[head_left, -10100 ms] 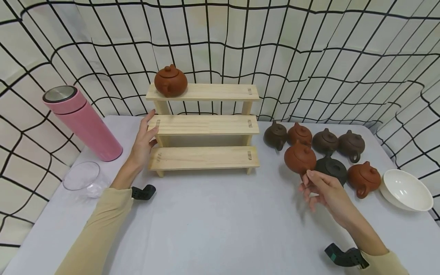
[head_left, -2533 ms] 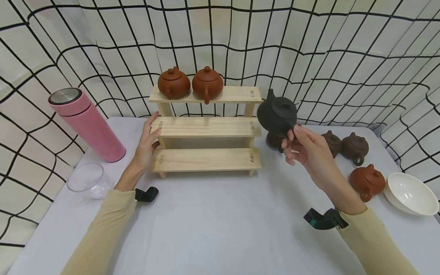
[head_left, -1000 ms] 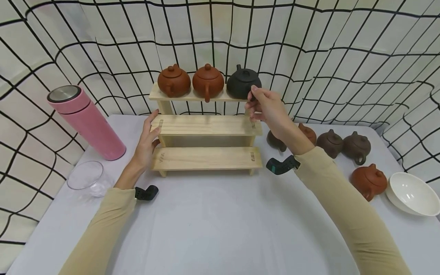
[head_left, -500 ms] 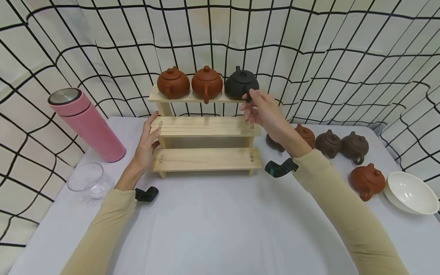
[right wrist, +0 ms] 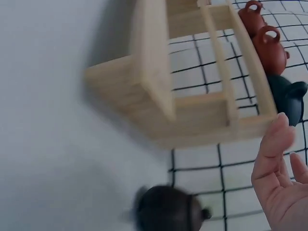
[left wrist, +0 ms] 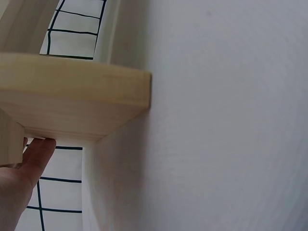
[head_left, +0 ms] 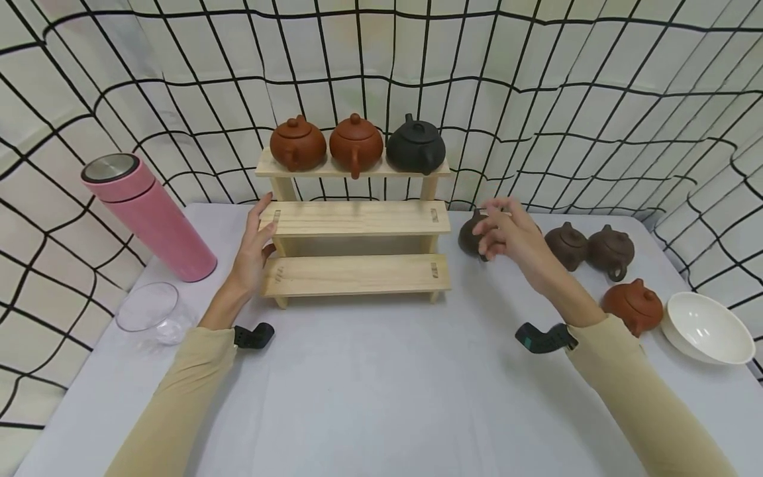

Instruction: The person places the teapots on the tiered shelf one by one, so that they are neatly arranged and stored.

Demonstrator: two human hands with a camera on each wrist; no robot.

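Observation:
A three-tier wooden rack [head_left: 357, 218] stands on the white-covered table. My left hand [head_left: 246, 255] holds its left end at the middle board, thumb near the front edge; the left wrist view shows fingertips [left wrist: 45, 144] against the wood. Two reddish-brown teapots [head_left: 298, 144] and a black teapot [head_left: 416, 146] sit in a row on the top board. My right hand [head_left: 512, 238] is right of the rack, fingers loosely bent and holding nothing. It overlaps a dark brown teapot [head_left: 469, 235] in the head view and mostly hides a reddish teapot behind it.
Two dark brown teapots [head_left: 566, 246], a reddish teapot [head_left: 634, 306] and a white bowl [head_left: 708, 328] stand at the right. At the left are a pink thermos [head_left: 157, 222] and a clear glass vessel [head_left: 149, 311]. Black wire mesh [head_left: 536, 86] rises behind.
The second reddish teapot, then the black one, came onto the top board. My right hand has let go of the black teapot's handle and moved right and down. My left hand stays at the rack.

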